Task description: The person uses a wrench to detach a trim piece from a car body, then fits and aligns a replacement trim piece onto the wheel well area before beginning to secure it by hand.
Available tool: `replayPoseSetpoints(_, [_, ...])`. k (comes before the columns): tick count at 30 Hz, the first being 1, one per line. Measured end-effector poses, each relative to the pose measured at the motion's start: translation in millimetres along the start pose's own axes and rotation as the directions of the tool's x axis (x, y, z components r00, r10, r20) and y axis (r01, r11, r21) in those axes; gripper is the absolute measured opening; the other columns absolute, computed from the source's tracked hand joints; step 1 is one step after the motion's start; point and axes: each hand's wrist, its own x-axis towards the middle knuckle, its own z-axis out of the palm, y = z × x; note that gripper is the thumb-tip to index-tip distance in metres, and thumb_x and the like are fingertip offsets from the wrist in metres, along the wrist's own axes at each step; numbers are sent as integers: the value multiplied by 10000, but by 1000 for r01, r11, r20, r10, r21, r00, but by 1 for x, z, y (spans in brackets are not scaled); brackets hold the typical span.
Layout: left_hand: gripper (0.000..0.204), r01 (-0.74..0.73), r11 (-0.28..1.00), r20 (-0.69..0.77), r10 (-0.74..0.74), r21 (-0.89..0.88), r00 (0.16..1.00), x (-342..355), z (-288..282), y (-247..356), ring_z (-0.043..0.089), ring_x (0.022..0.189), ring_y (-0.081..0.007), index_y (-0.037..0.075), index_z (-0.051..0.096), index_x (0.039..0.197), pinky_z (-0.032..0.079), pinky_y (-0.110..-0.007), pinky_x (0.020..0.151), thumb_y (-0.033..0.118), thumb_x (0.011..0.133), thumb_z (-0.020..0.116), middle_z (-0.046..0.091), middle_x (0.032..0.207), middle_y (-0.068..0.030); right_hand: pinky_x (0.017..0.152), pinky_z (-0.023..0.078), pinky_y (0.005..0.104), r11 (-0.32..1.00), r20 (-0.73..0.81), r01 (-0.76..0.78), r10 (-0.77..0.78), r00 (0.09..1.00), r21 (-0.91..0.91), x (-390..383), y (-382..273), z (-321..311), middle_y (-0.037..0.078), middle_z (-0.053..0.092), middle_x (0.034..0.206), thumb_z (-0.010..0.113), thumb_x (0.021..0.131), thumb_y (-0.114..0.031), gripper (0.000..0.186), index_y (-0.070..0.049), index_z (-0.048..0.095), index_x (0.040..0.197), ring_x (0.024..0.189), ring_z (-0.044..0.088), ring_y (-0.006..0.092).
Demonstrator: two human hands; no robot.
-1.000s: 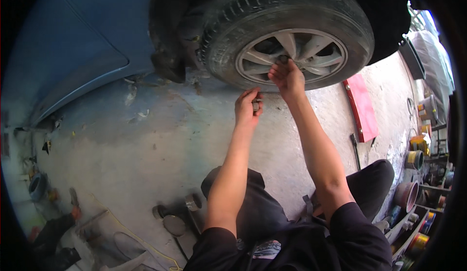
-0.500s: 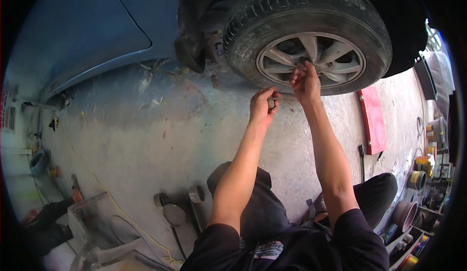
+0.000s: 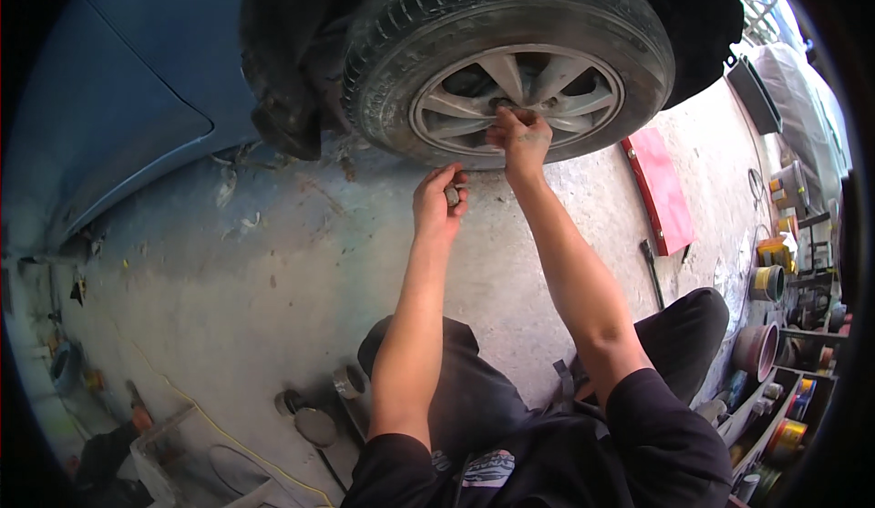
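My right hand (image 3: 522, 139) reaches up to the hub of a car wheel (image 3: 571, 83), its fingers pinched together at the spoked silver rim. Whatever is between those fingertips is hidden by the hand. Lower and to the left, just below the dusty black tyre (image 3: 387, 75), my left hand (image 3: 437, 200) is curled around a small grey metal piece that looks like a wheel nut (image 3: 452, 196). The wheel sits in the dark wheel arch of a blue car (image 3: 137, 98).
A red flat case (image 3: 663, 194) lies on the concrete floor right of the wheel, with a black-handled bar (image 3: 652, 271) beside it. Paint cans (image 3: 767, 282) and a shelf rack line the right side. A yellow cord (image 3: 246, 453) runs along the lower left.
The view has shifted, so the wheel and both hands sit further left. My right hand's fingers have closed in at the hub. My left hand keeps its small metal piece.
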Motion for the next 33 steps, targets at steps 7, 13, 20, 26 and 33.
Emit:
replayPoseSetpoints(7, [181,12,1000,-1,-12,0,1000,5,3,-3,520,590,-139,6,597,1054,338,-234,405,136,929,582,595,835,-79,511,548,302,997,9,22,-21,1000,-79,-3,8,5,117,627,738,715,858,-120,256,55,545,935,570,634,199])
replayPoseSetpoints(13, [182,8,1000,-32,-8,0,999,4,2,1,518,586,-137,7,596,1055,334,-234,402,138,930,585,596,835,-78,519,541,296,995,-2,77,-78,997,-68,-4,7,3,121,631,739,705,879,-135,260,64,546,926,567,623,192])
replayPoseSetpoints(20, [175,28,1000,-8,-28,3,1000,13,1,-8,519,573,-138,22,608,1043,330,-234,399,151,925,599,607,826,-75,520,536,293,980,44,168,-164,986,-106,2,8,-2,116,627,740,701,884,-126,223,52,567,899,577,622,182])
replayPoseSetpoints(26, [177,5,1000,0,-5,-3,1000,11,-3,-7,529,585,-143,25,620,1039,331,-236,400,154,920,599,628,830,-84,539,558,303,999,60,45,-45,997,-5,-7,1,3,123,637,724,705,880,-184,260,51,592,887,595,645,195])
replayPoseSetpoints(33, [166,6,998,-31,-4,59,1000,11,-1,-9,522,574,-120,45,643,1037,321,-222,400,146,908,614,630,825,-65,570,558,356,954,231,-152,92,969,257,2,16,2,136,636,783,503,991,-349,394,39,570,992,631,647,241])
